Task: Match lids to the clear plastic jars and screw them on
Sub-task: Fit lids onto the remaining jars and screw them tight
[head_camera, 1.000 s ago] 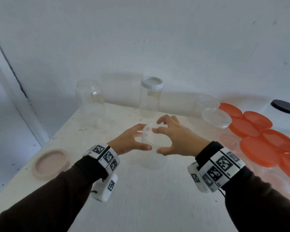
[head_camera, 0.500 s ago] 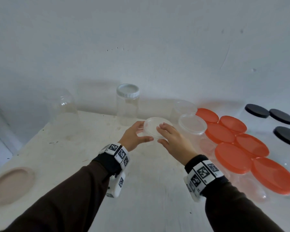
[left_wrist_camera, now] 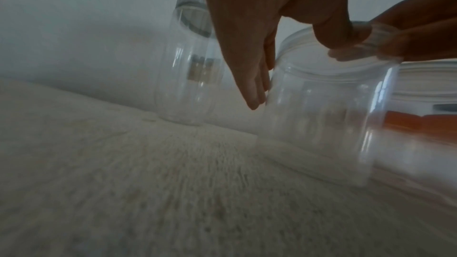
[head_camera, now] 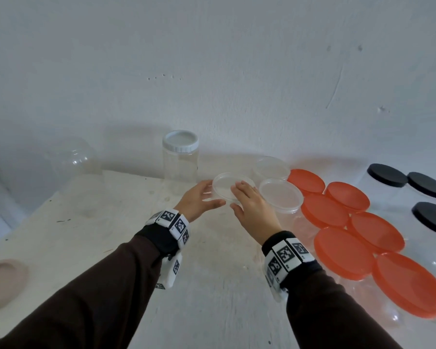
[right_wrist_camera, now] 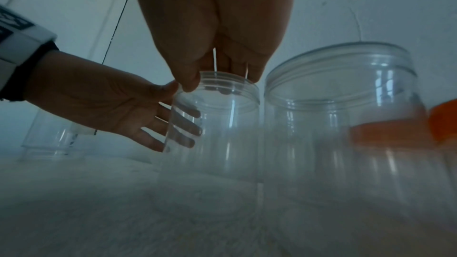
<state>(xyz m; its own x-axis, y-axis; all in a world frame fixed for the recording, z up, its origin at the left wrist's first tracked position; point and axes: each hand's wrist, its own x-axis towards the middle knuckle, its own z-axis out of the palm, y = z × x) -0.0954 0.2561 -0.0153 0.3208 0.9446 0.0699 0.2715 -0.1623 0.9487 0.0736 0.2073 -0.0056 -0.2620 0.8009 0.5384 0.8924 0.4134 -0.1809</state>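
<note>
On the white table (head_camera: 91, 250), no readable labels; left hand (head_camera: 198, 201) flat against clear jar (left_wrist_camera: 321, 116), right hand (head_camera: 252, 210) fingers resting straight on its lid (head_camera: 224, 187).

On the table (head_camera: 91, 248), left hand (head_camera: 199, 201) against the left wall of the lidded jar (left_wrist_camera: 321, 108), right hand (head_camera: 252, 207) over its lid (head_camera: 224, 188); behind-left, a capped jar (head_camera: 180, 159); just right, two more lidded jars (head_camera: 280, 197), then rows of jars (head_camera: 342, 250); far left, a loose lid (head_camera: 3, 283).

Six orange lids (head_camera: 324, 214), four black lids (head_camera: 386, 175) — three clear lids (head_camera: 280, 195), one beige lid (head_camera: 3, 283)
</note>
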